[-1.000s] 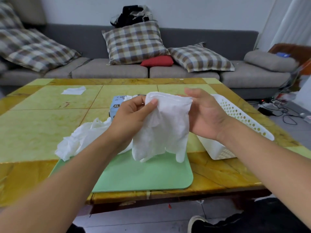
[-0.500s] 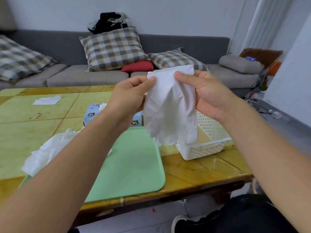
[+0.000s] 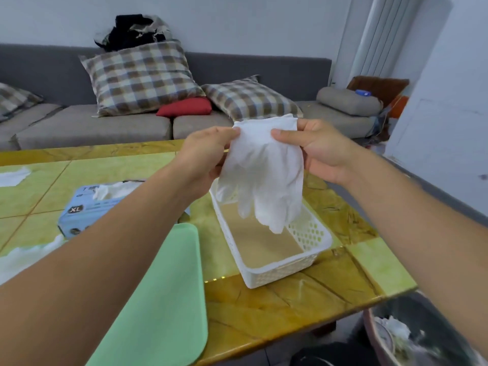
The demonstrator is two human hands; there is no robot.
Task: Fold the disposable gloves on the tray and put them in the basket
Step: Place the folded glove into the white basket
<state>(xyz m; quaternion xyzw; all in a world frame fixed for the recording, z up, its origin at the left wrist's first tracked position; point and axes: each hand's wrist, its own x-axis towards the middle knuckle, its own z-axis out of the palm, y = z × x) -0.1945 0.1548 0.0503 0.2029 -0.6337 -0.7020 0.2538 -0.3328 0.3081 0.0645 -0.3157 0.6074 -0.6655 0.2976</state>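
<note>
A white disposable glove (image 3: 264, 175) hangs cuff-up in the air, its fingers dangling over the white perforated basket (image 3: 309, 249). My left hand (image 3: 206, 157) pinches the cuff's left corner and my right hand (image 3: 319, 151) pinches its right corner. The basket holds nothing but a tan floor. The green tray (image 3: 158, 299) lies at the table's near edge, left of the basket. More crumpled white gloves (image 3: 23, 254) lie at the tray's far left, partly hidden by my left forearm.
A blue glove box (image 3: 79, 207) marked XL sits behind the tray. One white piece (image 3: 13, 177) lies far left on the yellow-green table (image 3: 343, 260). A sofa with checked cushions stands behind. A bin (image 3: 412, 336) sits on the floor at lower right.
Both hands have carried the glove rightward from above the tray to above the basket. The view has swung right with them.
</note>
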